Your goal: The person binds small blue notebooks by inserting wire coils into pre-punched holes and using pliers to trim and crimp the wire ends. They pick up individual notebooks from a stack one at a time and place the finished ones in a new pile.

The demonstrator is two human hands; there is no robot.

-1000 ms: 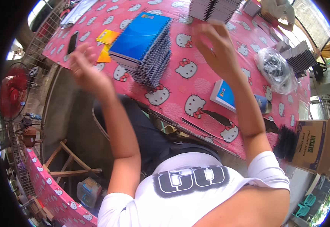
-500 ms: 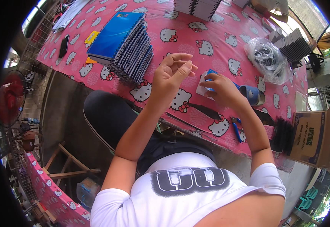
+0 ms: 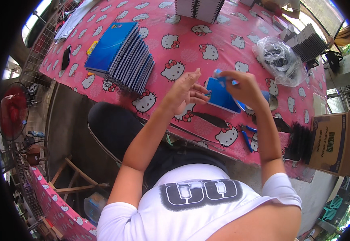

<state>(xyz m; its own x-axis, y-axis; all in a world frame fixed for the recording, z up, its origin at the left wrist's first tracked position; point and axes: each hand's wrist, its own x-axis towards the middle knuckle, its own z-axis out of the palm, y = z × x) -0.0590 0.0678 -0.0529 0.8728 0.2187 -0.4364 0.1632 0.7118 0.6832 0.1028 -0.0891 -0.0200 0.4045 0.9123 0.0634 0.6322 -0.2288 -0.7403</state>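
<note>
A blue notebook (image 3: 222, 95) lies on the pink table in front of me. At its left edge is my left hand (image 3: 185, 93), open, its fingers apart and nothing visible in them. My right hand (image 3: 244, 87) is above the notebook's right part, fingertips pinched on a small light-blue, shiny piece (image 3: 219, 74); whether this is part of the notebook I cannot tell. A blue and grey round container (image 3: 273, 101) stands partly hidden behind my right wrist. Left of my hands rises a tall stack of blue spiral notebooks (image 3: 121, 58).
Blue-handled pliers (image 3: 246, 138) lie near the front edge, left of black spiral coils (image 3: 297, 142) and a cardboard box (image 3: 329, 140). Farther back sit a clear plastic bag (image 3: 279, 60), a dark stack (image 3: 307, 44) and white-paged notebooks (image 3: 199, 9). A phone (image 3: 66, 57) lies far left.
My left hand has turned and come down to the notebook's left edge. My right hand has lifted slightly and moved right; more of the notebook's blue cover shows, where white paper showed before.
</note>
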